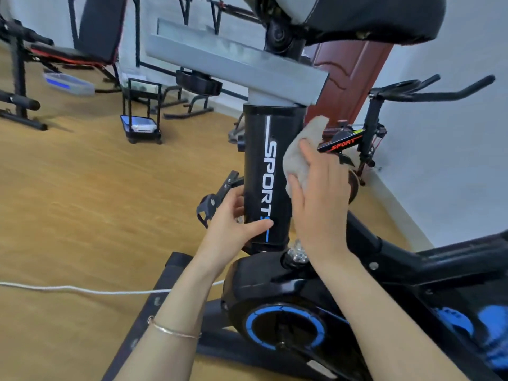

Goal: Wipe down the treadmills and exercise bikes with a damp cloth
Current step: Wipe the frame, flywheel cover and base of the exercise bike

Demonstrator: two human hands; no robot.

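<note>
At the far left, a black padded weight bench with red trim [101,28] stands against the wall. A clear plastic box with a blue strip [68,83] lies on the light wooden floor [82,202] near it. Further right is a small black wheeled cart [141,116], and a thin white cord [82,290] runs across the floor in the foreground.

In the middle stands a black exercise bike with a blue ring on its wheel cover [286,325]. The left hand [231,221], with a thin metal bracelet [173,329] on its wrist, grips the bike's upright black seat tube lettered "SPORTS" in white [255,160]. Its fingers curl round the tube's left side and the thumb lies across the front, low down.

A crumpled grey-beige cloth [299,158] sits against the right side of the tube. The right hand [319,204] lies flat on it, fingers nearly straight, pressing it to the tube.

Above are a grey metal slider bar [233,61] and a black saddle [371,17]. To the right, a second black bike lettered "SPORT" in red [368,133] stands by a red-brown door [349,75].
</note>
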